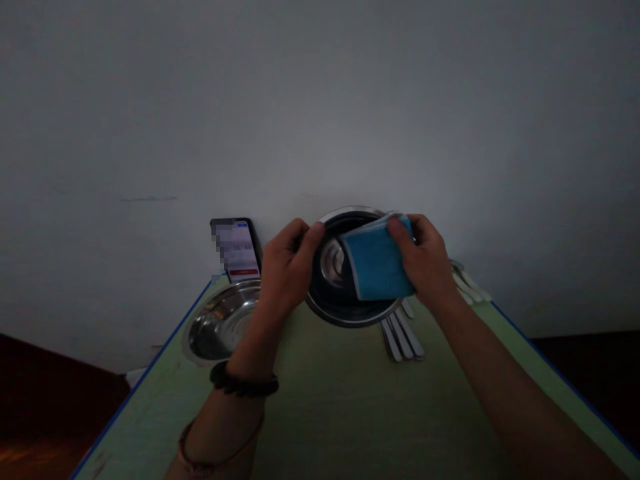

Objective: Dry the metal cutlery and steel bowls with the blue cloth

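My left hand [286, 270] grips the left rim of a steel bowl [336, 303], holding it tilted up off the table so its inside faces me. My right hand [425, 263] is closed on a folded blue cloth [376, 267] and presses it against the inside of the bowl on its right half. A dark bead bracelet sits on my left wrist.
A second steel bowl [220, 323] rests on the green table [340, 413] at the left. Several metal utensils [403, 337] lie under the held bowl, more pale utensils [470, 285] at the right. A lit phone [239, 252] leans on the white wall.
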`<state>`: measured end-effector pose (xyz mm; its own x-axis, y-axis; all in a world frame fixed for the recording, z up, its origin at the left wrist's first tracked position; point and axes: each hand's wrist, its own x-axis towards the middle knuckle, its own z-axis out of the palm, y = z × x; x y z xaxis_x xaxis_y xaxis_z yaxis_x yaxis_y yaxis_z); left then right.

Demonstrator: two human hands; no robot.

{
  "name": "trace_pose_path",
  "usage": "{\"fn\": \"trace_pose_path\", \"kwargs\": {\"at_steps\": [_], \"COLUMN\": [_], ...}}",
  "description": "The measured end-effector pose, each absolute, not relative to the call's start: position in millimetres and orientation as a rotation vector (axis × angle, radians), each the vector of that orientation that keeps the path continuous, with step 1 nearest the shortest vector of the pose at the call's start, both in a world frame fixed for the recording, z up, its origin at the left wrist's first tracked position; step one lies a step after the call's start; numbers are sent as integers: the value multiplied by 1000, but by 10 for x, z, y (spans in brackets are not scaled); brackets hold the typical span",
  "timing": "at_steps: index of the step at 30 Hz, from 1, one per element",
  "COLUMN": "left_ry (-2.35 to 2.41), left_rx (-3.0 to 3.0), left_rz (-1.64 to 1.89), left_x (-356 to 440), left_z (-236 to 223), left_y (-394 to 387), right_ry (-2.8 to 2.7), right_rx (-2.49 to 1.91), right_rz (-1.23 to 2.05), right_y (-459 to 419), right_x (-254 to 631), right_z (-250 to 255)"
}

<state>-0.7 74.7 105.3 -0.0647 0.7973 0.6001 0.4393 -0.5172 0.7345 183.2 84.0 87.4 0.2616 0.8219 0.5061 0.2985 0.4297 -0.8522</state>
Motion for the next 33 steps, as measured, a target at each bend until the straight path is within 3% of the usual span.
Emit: {"fn": "trace_pose_path", "kwargs": {"at_steps": [9, 16, 24, 28, 33], "left_ry": [1421, 1461, 920, 862, 1010], "left_rx": [1662, 1860, 1543, 1355, 1269], "left_rz": [1950, 1400, 915, 887, 1139], "left_x": [135, -110, -165, -52, 76], "left_z": [1049, 1151, 1023, 974, 1037], "left_y": [765, 726, 683, 676, 699], "right_ry": [-1104, -1382, -1540, -1427, -1932], "right_rx": [-1213, -1177, -1209, -1253, -1297], "right_rz": [643, 667, 390, 137, 16], "right_y": [898, 893, 861, 899, 830], "right_x": [1697, 1899, 1951, 1957, 1856], "right_z": [609, 736, 841, 790, 704]}}
